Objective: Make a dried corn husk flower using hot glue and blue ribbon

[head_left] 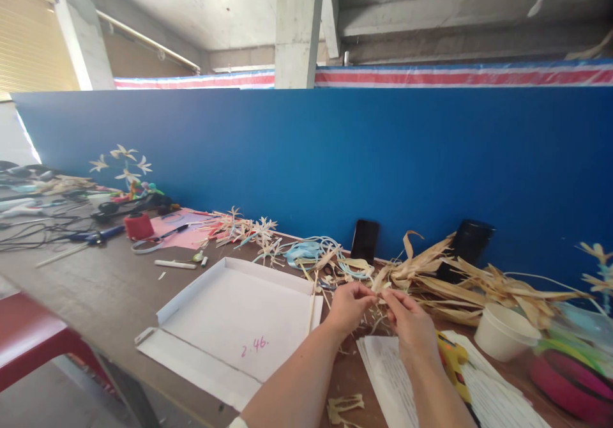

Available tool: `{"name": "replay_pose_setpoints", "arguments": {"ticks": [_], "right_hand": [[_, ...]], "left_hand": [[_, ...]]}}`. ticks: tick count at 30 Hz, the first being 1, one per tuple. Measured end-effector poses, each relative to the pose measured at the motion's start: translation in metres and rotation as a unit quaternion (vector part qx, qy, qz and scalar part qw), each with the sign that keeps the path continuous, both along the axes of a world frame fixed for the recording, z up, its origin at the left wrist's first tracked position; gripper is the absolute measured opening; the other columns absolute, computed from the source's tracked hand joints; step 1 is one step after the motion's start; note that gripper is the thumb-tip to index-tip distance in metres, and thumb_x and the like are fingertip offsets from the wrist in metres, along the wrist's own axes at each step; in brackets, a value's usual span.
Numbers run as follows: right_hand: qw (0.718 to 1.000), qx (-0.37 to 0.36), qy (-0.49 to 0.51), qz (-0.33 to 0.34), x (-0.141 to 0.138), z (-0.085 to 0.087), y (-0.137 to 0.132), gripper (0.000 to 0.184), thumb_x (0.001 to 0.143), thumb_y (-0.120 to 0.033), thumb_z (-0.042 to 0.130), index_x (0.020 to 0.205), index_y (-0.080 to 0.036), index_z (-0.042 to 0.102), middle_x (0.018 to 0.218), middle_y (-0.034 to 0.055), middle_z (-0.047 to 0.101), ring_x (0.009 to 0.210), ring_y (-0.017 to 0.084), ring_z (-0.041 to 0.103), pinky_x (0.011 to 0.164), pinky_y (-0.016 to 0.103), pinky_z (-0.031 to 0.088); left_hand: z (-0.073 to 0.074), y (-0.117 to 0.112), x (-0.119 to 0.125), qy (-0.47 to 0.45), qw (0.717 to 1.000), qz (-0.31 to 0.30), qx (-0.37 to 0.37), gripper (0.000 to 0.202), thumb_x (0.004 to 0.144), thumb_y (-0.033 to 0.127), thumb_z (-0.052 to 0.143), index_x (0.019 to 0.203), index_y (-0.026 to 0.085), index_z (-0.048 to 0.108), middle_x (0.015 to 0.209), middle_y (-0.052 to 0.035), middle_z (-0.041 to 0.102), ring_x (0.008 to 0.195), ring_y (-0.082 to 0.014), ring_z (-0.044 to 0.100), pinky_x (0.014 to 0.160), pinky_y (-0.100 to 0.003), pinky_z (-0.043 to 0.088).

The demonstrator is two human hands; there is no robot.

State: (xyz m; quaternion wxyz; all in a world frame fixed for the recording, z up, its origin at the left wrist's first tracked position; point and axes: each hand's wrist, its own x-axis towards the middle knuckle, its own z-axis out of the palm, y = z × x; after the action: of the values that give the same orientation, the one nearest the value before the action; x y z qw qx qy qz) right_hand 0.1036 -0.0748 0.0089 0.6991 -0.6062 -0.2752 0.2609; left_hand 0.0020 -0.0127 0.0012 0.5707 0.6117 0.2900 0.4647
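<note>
My left hand (pixel 352 306) and my right hand (pixel 408 321) meet at the fingertips above the table, both closed in a pinch. A small pale piece of dried corn husk (pixel 384 286) shows at the fingertips; the fingers cover most of it. Just behind and to the right lies a heap of dried corn husks (pixel 431 268). Below my right forearm are printed sheets (pixel 390 367) and a yellow glue gun (pixel 453 361). To the left of my hands rests an open white box lid (pixel 239 313) with pink writing, a thin stick (pixel 313 306) across its right side.
A phone (pixel 365 241) leans on the blue partition (pixel 287 160). Husk flowers (pixel 261 230) and blue cords (pixel 311 249) lie behind the lid. A white cup (pixel 505 332) and pink tape roll (pixel 569 380) stand right; red thread (pixel 138 225) stands left.
</note>
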Motion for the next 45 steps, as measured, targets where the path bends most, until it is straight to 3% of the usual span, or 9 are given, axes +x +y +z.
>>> {"name": "replay_pose_setpoints", "arguments": {"ticks": [45], "right_hand": [[1.0,0.003,-0.011,0.018,-0.0014,-0.0023,0.0007,0.037,0.058,-0.044,0.072,0.083,-0.018,0.066,0.042,-0.0061,0.044,0.042,0.009,0.034,0.039,0.021,0.022]], "left_hand": [[-0.0029,0.0037,0.0016,0.012,0.999,-0.009,-0.031,0.013,0.061,0.024,0.067,0.068,0.013,0.063,0.061,0.0016,0.058,0.056,-0.0082,0.049,0.055,-0.02,0.037]]}}
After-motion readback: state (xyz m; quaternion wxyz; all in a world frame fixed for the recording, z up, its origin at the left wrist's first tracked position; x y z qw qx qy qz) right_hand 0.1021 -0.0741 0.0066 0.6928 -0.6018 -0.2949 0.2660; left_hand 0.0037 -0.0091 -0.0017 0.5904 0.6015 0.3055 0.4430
